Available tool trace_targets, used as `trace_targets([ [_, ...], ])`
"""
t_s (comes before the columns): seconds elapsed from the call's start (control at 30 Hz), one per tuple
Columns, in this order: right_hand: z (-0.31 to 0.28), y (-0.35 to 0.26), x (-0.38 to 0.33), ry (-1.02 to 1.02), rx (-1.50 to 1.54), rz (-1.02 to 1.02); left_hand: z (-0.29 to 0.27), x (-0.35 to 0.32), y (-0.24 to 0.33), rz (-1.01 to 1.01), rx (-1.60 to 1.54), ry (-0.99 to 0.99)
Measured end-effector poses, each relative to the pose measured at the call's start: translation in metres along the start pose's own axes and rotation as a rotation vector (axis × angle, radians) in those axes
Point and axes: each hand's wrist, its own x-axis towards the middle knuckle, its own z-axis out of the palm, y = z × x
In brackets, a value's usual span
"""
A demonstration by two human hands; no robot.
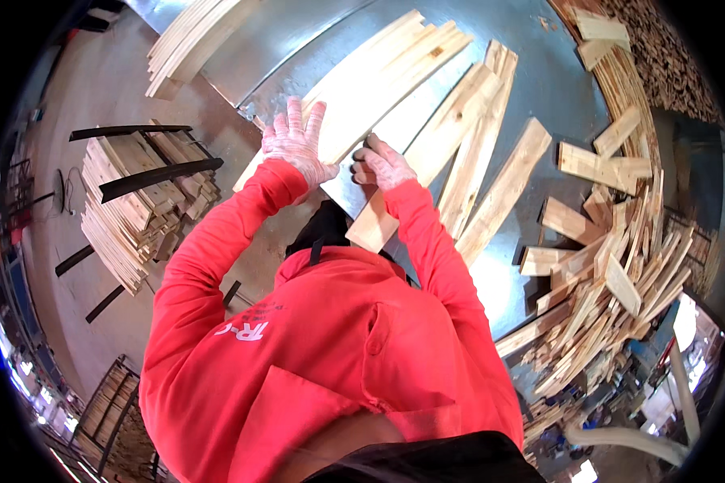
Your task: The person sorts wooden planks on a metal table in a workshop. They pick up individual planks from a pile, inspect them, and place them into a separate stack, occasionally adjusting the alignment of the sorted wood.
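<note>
My left hand (294, 146) lies with its fingers spread flat on a row of pale wooden boards (379, 76) set side by side on a metal table (552, 92). Close to the row's right edge, my right hand (385, 165) has its fingers curled inward. A dark patch shows at those fingertips, and what they grip, if anything, is hidden. Just right of that hand, a knotty board (447, 121) lies at a slant, partly over another board (479, 145). Further right is a separate board (507, 189).
A stack of boards (189, 48) sits at the table's far left. Beyond the left edge, more stacked boards (125, 197) stand among black bars (161, 179). To the right lies a jumbled heap of wood offcuts (612, 282), with loose short pieces (596, 165) around it.
</note>
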Motion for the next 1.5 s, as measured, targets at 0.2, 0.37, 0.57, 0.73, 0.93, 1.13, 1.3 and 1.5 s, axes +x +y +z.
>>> trace_targets([
  [0.2,-0.002,0.059,0.018,0.089,0.331,0.029,-0.031,0.031,-0.024,0.099,-0.425,-0.05],
  [0.37,0.023,0.07,0.051,-0.029,0.428,-0.171,-0.017,0.074,-0.052,0.33,-2.115,-0.772],
  [0.57,0.05,-0.038,0.059,0.231,-0.119,-0.439,0.085,0.126,-0.078,0.568,-1.112,-0.013],
  [0.73,0.059,-0.013,0.143,0.221,-0.043,-0.504,0.095,0.161,-0.118,0.206,-1.01,0.206],
  [0.93,0.17,-0.051,0.178,0.271,-0.877,-0.102,0.045,0.149,-0.284,-0.044,-0.527,0.122],
  [1.13,0.138,-0.066,0.197,0.03,-1.106,-0.316,-0.027,0.114,-0.211,-0.114,0.232,0.235],
  [1.3,0.035,-0.051,0.058,0.938,-1.517,-0.271,-0.013,0.097,-0.19,-0.31,0.454,0.276],
  [1.5,-0.006,0.006,-0.009,1.133,-1.1,0.229,-0.022,0.066,-0.081,0.478,-0.125,0.597],
])
